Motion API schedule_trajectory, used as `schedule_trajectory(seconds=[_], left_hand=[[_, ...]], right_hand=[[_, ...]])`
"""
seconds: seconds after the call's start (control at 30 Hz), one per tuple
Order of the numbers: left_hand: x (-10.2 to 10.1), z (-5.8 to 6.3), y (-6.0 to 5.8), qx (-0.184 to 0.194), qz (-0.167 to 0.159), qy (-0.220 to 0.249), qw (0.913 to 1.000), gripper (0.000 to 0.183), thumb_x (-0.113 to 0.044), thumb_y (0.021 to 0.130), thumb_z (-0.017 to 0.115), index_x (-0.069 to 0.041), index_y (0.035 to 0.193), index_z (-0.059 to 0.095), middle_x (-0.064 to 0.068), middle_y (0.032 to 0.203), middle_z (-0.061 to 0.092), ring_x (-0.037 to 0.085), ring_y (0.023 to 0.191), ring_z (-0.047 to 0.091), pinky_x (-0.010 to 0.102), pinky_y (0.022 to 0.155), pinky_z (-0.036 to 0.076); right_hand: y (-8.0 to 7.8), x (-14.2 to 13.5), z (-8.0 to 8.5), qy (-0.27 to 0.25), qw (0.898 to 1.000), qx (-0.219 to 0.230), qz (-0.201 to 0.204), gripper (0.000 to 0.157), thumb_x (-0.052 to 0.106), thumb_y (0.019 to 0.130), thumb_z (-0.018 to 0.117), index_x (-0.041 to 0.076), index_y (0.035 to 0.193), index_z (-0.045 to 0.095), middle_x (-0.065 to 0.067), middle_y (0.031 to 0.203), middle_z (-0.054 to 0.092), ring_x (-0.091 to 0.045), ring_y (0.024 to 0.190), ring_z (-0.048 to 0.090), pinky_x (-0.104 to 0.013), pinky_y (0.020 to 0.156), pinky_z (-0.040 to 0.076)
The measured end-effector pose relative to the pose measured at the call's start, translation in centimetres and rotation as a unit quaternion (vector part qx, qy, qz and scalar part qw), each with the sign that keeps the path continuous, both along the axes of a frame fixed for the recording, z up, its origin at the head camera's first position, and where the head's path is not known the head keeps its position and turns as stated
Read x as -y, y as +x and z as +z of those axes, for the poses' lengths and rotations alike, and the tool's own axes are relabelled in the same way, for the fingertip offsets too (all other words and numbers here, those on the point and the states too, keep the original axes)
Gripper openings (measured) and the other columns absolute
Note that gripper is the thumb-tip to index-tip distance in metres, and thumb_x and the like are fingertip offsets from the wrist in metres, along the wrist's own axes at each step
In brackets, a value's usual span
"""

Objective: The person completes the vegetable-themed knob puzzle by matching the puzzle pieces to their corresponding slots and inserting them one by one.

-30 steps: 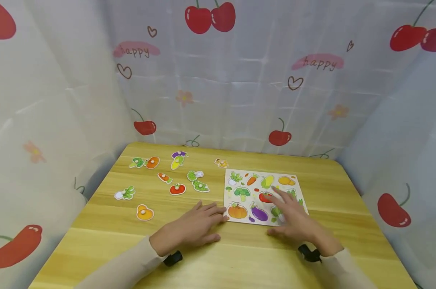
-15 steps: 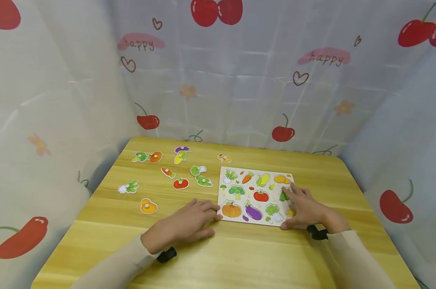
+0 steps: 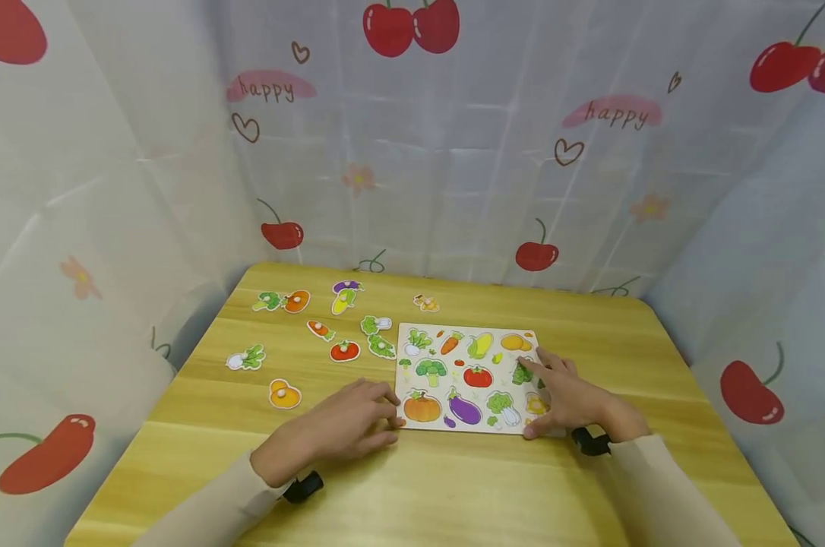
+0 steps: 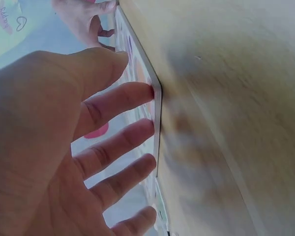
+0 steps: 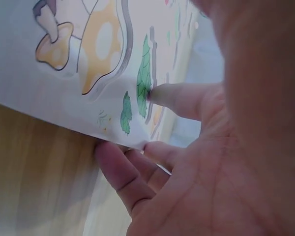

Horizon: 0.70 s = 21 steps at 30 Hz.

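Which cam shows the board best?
Head: nearly the whole board shows, with the right hand covering part of its right side. Left wrist: a steep sliver, partly behind the left hand. Right wrist: one part, close up.

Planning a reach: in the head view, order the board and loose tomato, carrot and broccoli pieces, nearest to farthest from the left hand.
1. Board: left edge beside the left hand.
2. Tomato piece: beyond the hand.
3. Carrot piece: farther back, leftward.
4. Broccoli piece: far left, back.

Free tabletop [image 3: 463,486] before board [image 3: 453,386], pieces [image 3: 345,351] leftward
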<state>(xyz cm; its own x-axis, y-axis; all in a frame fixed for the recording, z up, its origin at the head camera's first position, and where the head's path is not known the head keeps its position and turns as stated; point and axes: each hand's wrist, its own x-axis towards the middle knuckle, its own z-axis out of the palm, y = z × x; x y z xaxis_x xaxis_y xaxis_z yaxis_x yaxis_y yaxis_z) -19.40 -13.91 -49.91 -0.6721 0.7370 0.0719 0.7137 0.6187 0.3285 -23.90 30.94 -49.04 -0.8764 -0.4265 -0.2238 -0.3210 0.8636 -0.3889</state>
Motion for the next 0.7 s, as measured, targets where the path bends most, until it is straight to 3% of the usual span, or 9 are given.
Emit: schedule_trajectory(seconds=[0.33,0.57,0.7], left_hand=[[0.9,-0.4,0.4,0.0,0.002,0.017,0.9999,0.023,-0.037,0.112,0.08,-0.024,0.13,0.086,0.002,0.147,0.073,0.027,0.135,0.07,0.054,0.122,0.057],[1.3,-0.4,0.7,0.0,0.01,0.014,0.9999,0.025,-0.037,0.111,0.081,-0.023,0.132,0.085,0.004,0.15,0.074,0.028,0.139,0.07,0.057,0.124,0.056],[1.7,-0.2,0.7,0.003,0.012,0.023,0.9997,0.026,-0.036,0.112,0.08,-0.023,0.134,0.085,0.003,0.151,0.074,0.028,0.14,0.071,0.058,0.124,0.056]], right_hand=[[0.3,0.3,0.2,-0.007,1.0,-0.004,-0.011,0.14,0.055,0.073,0.111,0.004,0.181,0.037,-0.041,0.185,0.02,-0.063,0.157,0.031,-0.085,0.123,0.043],[0.4,0.5,-0.2,-0.012,1.0,-0.022,-0.008,0.149,0.059,0.073,0.111,-0.008,0.179,0.029,-0.043,0.181,0.026,-0.062,0.154,0.035,-0.08,0.123,0.045],[0.5,0.1,-0.4,-0.019,0.999,-0.031,0.0,0.146,0.056,0.076,0.11,-0.011,0.178,0.03,-0.042,0.182,0.027,-0.065,0.158,0.032,-0.081,0.125,0.043]])
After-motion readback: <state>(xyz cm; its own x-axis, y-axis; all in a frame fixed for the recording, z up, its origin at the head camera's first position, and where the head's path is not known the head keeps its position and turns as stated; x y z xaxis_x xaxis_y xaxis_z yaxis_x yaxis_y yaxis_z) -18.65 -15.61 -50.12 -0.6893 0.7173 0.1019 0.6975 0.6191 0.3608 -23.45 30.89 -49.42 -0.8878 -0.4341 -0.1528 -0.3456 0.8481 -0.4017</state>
